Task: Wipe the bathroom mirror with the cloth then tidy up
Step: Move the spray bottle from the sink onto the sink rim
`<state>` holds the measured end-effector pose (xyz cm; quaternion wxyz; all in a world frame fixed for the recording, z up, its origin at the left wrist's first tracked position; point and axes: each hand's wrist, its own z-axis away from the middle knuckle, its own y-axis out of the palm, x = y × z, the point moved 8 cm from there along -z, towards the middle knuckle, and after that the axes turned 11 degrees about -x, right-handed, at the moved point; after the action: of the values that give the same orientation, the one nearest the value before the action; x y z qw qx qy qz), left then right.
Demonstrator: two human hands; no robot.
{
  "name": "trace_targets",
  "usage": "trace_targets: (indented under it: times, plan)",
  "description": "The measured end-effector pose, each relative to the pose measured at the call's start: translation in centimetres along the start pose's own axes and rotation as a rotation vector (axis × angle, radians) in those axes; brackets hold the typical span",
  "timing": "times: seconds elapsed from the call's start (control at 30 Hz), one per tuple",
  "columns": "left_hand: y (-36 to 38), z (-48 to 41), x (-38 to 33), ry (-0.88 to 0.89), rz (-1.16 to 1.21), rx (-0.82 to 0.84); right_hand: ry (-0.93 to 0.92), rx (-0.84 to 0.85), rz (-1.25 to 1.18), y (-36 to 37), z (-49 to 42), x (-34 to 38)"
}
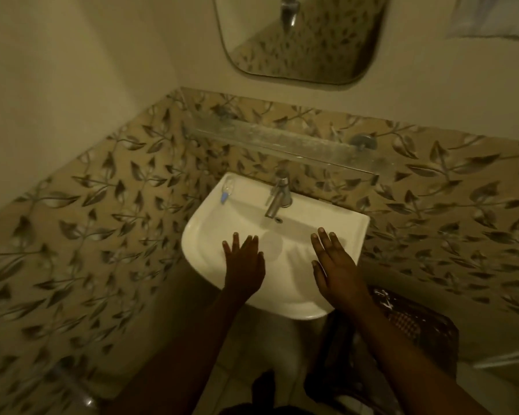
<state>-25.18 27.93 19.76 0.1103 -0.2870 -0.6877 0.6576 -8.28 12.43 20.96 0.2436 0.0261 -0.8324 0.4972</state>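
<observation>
Two bare hands are held out flat over a white sink [297,295] in a dimly lit bathroom. The left hand [244,265] and the right hand [334,265] are both fully open, with fingers straight and slightly spread, and nothing is held in either. Whether the palms touch the basin or hover just above it cannot be told.

The mirror [306,40] to be wiped is mounted on the wall well above the hands. Only its lower part is caught in frame, and the tap [277,197] and the leaf-patterned tiles [102,205] are reflected in it. A glass shelf [282,142] is fixed between mirror and sink, so any wiping is likely to be done by reaching over it.

The cloth is not in either hand and cannot be identified with certainty. A pale fabric [492,19] is seen hanging at the upper right edge, and a checked material is glimpsed inside a dark basket [426,324] beside the sink's right side; either could be it. A small blue-tipped item [226,191], perhaps a toothbrush, is laid on the sink's back left corner.

The wiping is judged not yet begun, as the cloth must be taken up first.
</observation>
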Motion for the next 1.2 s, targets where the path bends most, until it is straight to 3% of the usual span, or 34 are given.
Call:
trace_targets:
  times: [0.1,0.23,0.37,0.73,0.97,1.1,1.2]
  plan:
    - [0.5,0.5,4.4,-0.102,-0.114,0.113,-0.048,0.004,-0.091,1.6,-0.7,2.8]
    - [2.1,1.1,5.9,-0.028,-0.130,0.311,-0.055,0.032,-0.191,2.8,-1.2,5.6]
    - [3.2,0.9,5.7,0.011,-0.155,0.453,0.049,0.104,-0.251,4.1,-1.2,6.5]
    - [6.1,-1.3,5.0,0.148,-0.344,0.595,0.201,0.176,-0.201,6.1,-0.6,5.3]
    - [6.9,-2.2,4.7,0.235,-0.364,0.559,0.264,0.201,-0.167,6.4,0.9,4.0]
    - [6.1,-3.2,3.8,0.248,-0.245,0.573,0.226,0.214,-0.140,6.1,0.7,3.2]
    - [4.6,-4.5,3.4,0.149,-0.032,0.585,0.220,0.248,-0.123,6.7,0.1,2.7]
